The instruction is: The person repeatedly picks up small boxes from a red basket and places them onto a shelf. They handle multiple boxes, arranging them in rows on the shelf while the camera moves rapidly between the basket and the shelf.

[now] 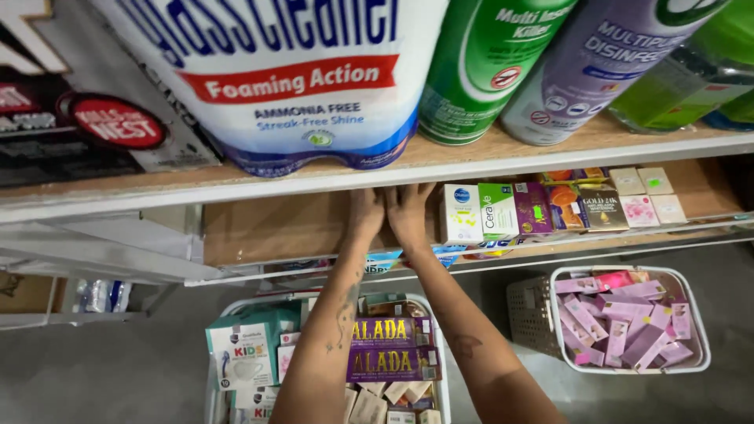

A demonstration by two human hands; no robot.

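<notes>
Both hands reach onto the wooden shelf, side by side and touching. Left hand and right hand lie partly hidden beneath the upper shelf edge; grip cannot be determined. A white soap box stands just right of them.

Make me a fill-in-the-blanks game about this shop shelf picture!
1. Both hands reach onto the bare ____ shelf board.
2. The white plastic basket on the floor holds small ____ boxes.
3. The big white spray can stands on the ____ shelf.
4. Right of the white can stands a ____ spray can.

Missing words: wooden; pink; upper; green
</notes>
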